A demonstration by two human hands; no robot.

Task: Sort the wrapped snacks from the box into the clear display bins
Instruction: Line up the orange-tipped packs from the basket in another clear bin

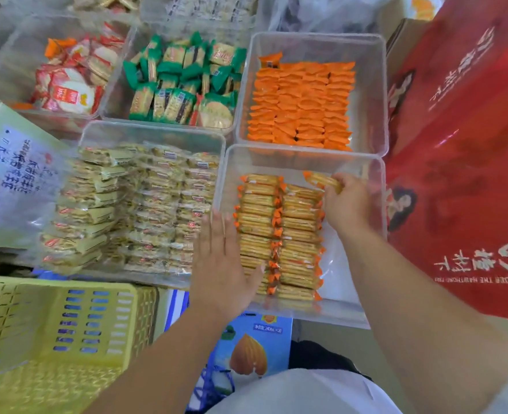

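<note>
A clear bin point(375, 186) right in front of me holds two neat rows of orange-ended cracker packs point(279, 234). My right hand point(346, 204) is inside the bin at its far right, its fingers curled round one more orange-ended pack point(321, 180), tilted above the rows. My left hand point(224, 264) lies flat with straight fingers against the bin's left wall, its thumb touching the near packs.
Other clear bins hold yellow packs point(133, 204), green packs point(184, 85), orange packs point(300, 103) and red-white packs point(73, 76). A red gift bag point(461, 144) stands at the right, a yellow plastic basket point(52, 330) at the lower left, and a blue almond-drink carton point(246, 351) below the bin.
</note>
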